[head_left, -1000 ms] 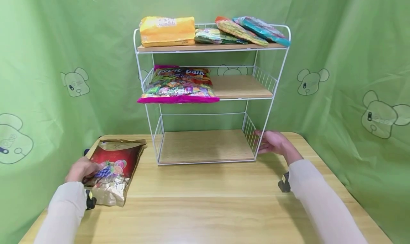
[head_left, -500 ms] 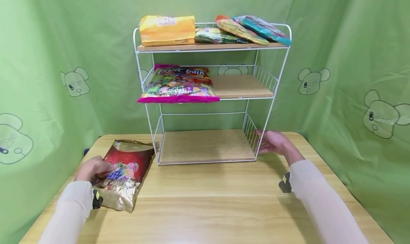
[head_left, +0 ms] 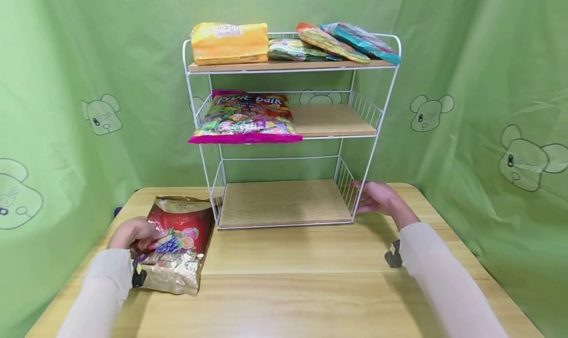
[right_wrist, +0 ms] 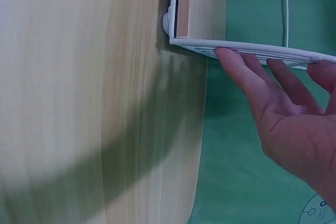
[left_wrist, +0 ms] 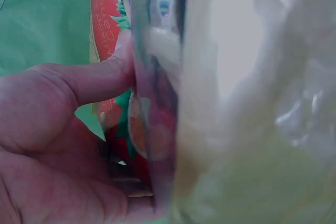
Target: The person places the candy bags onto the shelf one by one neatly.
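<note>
My left hand (head_left: 133, 233) grips the left side of a red and gold candy bag (head_left: 195, 224) at the left of the table. In the left wrist view the thumb of the left hand (left_wrist: 68, 108) presses the printed face, with fingers underneath; the bag's gold end (left_wrist: 247, 103) fills the right side. The bag's far right corner lies close to a white wire rack with wooden shelves (head_left: 288, 202). On the opposite side, my right hand (head_left: 377, 198) touches the rack's lower side grille. Seen from the right wrist, the extended fingers (right_wrist: 241, 72) rest against that white wire side (right_wrist: 247, 45).
A pink-edged candy bag (head_left: 248, 118) lies on the middle shelf's left half. Up top are a yellow package (head_left: 230, 43), a green bag (head_left: 297, 50), a yellow-orange bag (head_left: 333, 43) and a teal bag (head_left: 361, 40). Green cloth (head_left: 479, 106) encloses the table (head_left: 310, 288).
The left hand has shifted the red and gold bag to the right, closer to the rack. My right hand stays at the rack's side.
</note>
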Tool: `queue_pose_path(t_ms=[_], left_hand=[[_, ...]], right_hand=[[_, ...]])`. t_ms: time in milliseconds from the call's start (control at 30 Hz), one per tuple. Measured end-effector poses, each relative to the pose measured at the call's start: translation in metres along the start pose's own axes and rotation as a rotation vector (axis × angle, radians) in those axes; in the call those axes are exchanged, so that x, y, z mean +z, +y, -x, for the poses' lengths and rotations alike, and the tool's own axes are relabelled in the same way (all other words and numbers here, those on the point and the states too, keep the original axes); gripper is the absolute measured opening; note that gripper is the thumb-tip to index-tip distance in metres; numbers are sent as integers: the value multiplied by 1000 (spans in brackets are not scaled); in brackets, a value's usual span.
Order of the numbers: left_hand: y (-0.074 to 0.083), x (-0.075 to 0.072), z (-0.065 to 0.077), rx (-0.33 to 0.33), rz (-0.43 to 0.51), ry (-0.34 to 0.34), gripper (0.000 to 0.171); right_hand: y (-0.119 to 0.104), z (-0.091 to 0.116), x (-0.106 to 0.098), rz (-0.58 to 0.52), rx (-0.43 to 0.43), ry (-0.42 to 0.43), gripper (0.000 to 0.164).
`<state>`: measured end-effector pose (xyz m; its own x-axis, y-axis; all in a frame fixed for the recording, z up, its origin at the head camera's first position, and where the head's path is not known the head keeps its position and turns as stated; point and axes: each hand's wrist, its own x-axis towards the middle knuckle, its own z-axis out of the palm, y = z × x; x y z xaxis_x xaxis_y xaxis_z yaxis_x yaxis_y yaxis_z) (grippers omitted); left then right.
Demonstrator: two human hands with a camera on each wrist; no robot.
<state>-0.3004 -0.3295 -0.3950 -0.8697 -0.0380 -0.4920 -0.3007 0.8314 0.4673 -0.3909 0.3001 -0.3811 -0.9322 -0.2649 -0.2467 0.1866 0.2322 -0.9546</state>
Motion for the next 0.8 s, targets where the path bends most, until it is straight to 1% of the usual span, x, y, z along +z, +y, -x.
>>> queue_pose_path(t_ms=[133,267,333,400,467,633,733,800], left_hand=[[5,0,0,18,9,-30,51],[6,1,1,39,22,-45,52],[7,1,2,38,33,-47,51],[6,2,3,40,40,-36,51],[7,2,5,38,34,-4,50],[7,3,6,29,74,63,41],[6,3,6,25,91,48,41],[5,2,6,30,81,34,43]], right_hand=[[1,2,-1,-2,-5,9,56],[1,3,-1,15,-7,7,57],[1,2,-1,22,-7,2,58],[1,1,1,28,-8,1,58],[1,1,1,25,-2,5,58],[0,0,1,5,8,16,58],[0,1,1,0,12,21,57],[0,1,1,5,10,20,56]])
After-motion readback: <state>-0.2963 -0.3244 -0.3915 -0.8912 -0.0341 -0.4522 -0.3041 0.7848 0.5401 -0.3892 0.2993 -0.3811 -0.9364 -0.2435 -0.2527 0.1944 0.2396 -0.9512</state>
